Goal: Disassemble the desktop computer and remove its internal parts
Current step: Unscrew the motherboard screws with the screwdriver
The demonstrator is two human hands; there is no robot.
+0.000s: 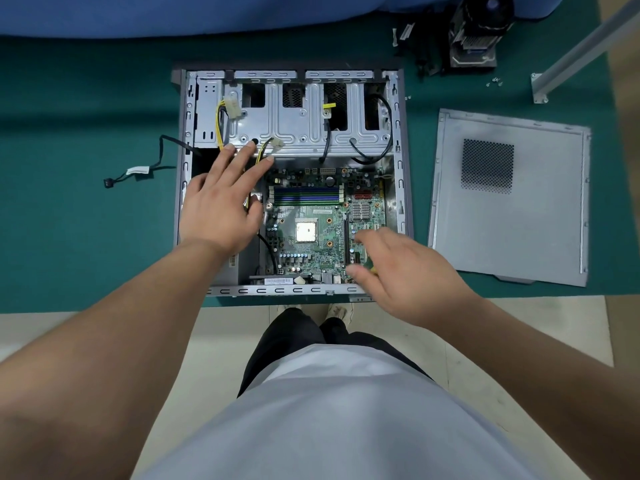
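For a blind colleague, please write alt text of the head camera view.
An open computer case lies on a green mat, motherboard exposed. The left hand reaches open over the cables; the right hand hovers near the board's lower right. The removed side panel lies to the right.

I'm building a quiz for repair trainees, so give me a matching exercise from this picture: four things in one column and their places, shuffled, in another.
Things:
1. side panel
2. motherboard
3. left hand
4. loose black cable

Places:
A. inside the open case, chip exposed
B. flat on the green mat, right of the case
C. on the mat, left of the case
D. fingers spread over the yellow wires

Pairs: 1-B, 2-A, 3-D, 4-C
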